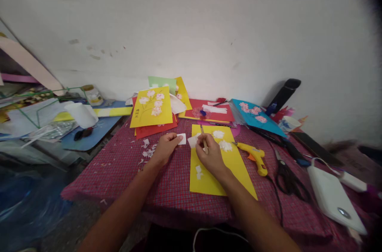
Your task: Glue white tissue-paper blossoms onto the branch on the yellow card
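My left hand [166,146] pinches a small white paper square [182,139] over the checked cloth. In my right hand [211,156] is a slim pencil-like stick [205,146], held upright between the fingers. A second white paper piece [191,142] sits at the right hand's fingertips; whether they grip it I cannot tell. Beneath that hand lies a yellow sheet [222,180] with white ruffled paper flowers [225,146] on its upper part and small white scraps [198,172] lower left. Torn white paper bits [148,152] are scattered left of my left hand.
A yellow glue gun [253,156], black-handled scissors [288,178] and a white power bank [336,196] lie to the right. Flower cards on yellow [149,115] and blue [265,125] sheets are farther back. A paper cup [289,123] stands back right. A wall rises behind the table.
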Available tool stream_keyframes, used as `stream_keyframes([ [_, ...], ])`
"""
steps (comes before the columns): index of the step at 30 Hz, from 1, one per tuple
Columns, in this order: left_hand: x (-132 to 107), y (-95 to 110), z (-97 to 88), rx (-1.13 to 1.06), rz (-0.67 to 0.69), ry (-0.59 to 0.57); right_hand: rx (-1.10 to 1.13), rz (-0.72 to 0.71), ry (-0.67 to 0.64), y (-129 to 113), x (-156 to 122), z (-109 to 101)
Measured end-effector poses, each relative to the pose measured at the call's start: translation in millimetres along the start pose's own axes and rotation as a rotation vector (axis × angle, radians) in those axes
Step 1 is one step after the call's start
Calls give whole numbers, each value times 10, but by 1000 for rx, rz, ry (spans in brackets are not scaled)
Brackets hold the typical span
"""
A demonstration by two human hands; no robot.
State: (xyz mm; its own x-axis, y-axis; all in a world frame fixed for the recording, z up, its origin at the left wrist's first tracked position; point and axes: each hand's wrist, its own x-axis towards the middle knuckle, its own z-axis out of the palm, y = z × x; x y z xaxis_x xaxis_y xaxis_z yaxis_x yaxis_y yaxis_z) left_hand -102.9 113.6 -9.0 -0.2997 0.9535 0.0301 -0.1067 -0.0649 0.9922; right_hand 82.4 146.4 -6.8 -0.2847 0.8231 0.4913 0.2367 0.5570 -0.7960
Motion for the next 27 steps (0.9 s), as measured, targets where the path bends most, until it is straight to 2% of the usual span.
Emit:
stream_keyframes([
  [8,-13,17,-53,125,-14,-28,-71,-65,-25,-47,-13,-26],
  [13,2,33,-112,238,29,-96,-71,-71,-40,-53,-15,-29],
  [17,8,18,-136,311,37,-87,-60,-70,-34,-46,-21,-26],
  [27,10,-27,-138,295,24,-127,-87,-78,-44,-40,-22,-29],
])
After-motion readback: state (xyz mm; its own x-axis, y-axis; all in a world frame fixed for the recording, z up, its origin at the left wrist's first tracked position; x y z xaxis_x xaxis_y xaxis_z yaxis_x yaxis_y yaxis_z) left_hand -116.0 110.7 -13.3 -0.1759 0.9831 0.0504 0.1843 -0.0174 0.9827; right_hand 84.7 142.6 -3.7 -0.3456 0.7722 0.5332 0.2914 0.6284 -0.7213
